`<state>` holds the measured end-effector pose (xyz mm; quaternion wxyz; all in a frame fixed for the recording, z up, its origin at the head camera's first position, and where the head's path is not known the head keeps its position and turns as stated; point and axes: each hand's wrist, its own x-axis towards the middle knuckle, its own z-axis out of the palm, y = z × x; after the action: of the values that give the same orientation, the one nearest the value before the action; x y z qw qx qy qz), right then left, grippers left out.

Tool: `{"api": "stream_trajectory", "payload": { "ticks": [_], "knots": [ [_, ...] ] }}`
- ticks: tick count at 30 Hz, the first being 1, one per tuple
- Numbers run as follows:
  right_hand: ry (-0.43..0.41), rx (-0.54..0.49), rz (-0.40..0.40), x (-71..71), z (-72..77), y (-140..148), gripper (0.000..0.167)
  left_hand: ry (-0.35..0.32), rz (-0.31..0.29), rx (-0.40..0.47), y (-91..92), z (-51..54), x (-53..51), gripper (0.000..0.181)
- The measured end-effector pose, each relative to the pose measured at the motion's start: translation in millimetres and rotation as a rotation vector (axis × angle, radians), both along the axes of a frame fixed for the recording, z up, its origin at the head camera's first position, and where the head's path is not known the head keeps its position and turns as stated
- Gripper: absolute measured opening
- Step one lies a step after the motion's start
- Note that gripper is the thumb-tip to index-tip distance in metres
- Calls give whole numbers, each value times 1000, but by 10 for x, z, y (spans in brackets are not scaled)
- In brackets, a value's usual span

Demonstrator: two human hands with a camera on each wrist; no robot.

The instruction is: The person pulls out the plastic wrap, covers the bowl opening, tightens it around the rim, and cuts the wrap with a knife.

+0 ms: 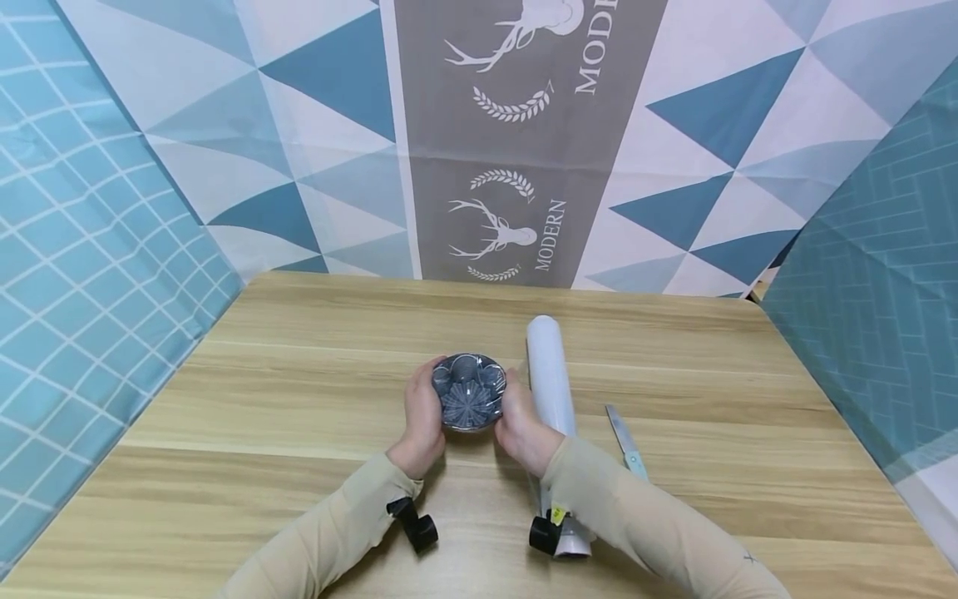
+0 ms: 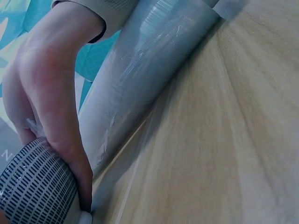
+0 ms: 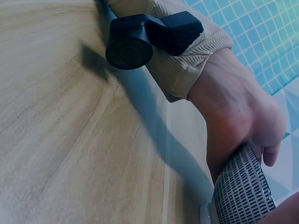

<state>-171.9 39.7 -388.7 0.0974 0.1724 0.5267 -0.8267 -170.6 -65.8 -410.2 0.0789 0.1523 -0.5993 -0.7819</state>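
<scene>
In the head view, a patterned bowl (image 1: 468,403) is between my two hands, its dark inside with circles and a starburst facing up. Something glossy and clear seems to cover its top. My left hand (image 1: 423,406) grips the bowl's left side, and my right hand (image 1: 521,424) grips the right side. The left wrist view shows the right hand (image 2: 51,93) curved round the bowl's dashed outer wall (image 2: 39,186), with a crinkled clear bit by its thumb. The left hand (image 3: 240,112) holds the opposite wall in the right wrist view. Whether the bowl's foot touches the table cannot be told.
A long roll of clear film (image 1: 550,374) lies just right of the bowl, partly under the right forearm. Farther right, a knife (image 1: 621,433) with a pale blue handle lies on the wooden table (image 1: 299,374). Patterned cloth (image 1: 486,166) hangs behind.
</scene>
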Motion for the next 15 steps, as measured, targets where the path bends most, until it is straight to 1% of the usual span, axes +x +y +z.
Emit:
{"api": "stream_trajectory", "payload": {
  "ticks": [2,5,9,11,15],
  "knots": [
    [0,5,3,1,11,7,50,8,-17,8,-18,-6,-6,39],
    [4,10,12,4,25,16,49,16,-63,40,-60,-15,-17,39],
    [-9,8,60,1,44,46,49,15,-122,91,-121,-32,-15,39],
    [-23,6,93,-6,51,71,49,8,-130,75,-141,-36,-10,39],
    [-42,10,139,-13,68,116,49,-10,-138,-15,-175,-38,-2,38]
  ]
}}
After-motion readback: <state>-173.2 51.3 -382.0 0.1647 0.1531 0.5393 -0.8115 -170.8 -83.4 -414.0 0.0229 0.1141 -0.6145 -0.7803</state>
